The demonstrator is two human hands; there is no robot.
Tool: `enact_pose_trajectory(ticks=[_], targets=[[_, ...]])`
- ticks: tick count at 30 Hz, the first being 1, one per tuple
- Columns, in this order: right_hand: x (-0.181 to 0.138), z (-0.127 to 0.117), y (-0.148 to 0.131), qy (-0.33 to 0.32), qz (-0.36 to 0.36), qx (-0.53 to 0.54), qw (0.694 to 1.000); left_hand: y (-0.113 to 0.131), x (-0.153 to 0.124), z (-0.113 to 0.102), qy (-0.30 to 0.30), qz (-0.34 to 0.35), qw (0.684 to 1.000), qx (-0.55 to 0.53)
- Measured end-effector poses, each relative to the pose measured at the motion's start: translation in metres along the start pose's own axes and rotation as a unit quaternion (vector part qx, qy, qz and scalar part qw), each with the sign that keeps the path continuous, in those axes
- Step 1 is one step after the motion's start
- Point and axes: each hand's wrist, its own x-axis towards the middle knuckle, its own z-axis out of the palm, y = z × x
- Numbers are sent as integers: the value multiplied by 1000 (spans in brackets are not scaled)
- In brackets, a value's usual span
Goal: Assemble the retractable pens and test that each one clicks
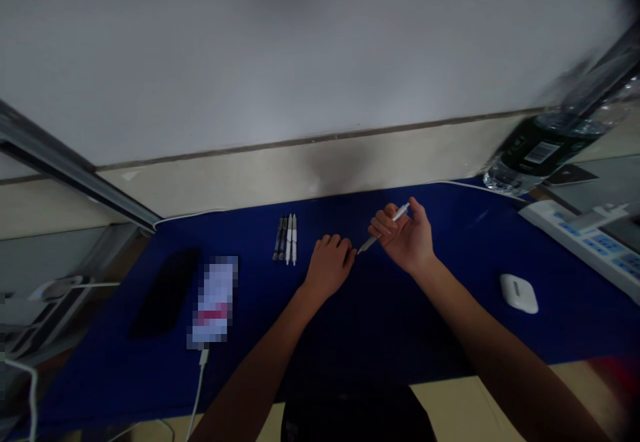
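Observation:
My right hand is closed around a white pen, with the thumb at its upper end. The pen slants down to the left, and its grey lower end comes close to my left hand; whether they touch is hard to tell. That left hand lies palm down on the dark blue table cover, fingers slightly bent and apart, with nothing visible in it. Just left of it, white pens and dark pens lie side by side, roughly parallel.
At the left are a lit phone, blurred out, with a white cable, and a dark flat object. A white earbud case, a white power strip and a large bottle are rightward. A wall stands behind.

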Motion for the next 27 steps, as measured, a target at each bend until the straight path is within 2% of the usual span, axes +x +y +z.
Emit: enact_pose_trajectory(ticks=[8,15,21,27], targets=[[0,-1,0,1,-13,14,1000,-1,0,0,-1,1,1000,-1],[1,-4,0,-25,-13,30,999,-1,0,1,-1,0,1000,4],[-1,-1,-1,2,-21,3,1000,-1,0,2,4,1,1000,2],[0,-2,1,-13,-15,17,1000,-1,0,3,3,2,1000,5]])
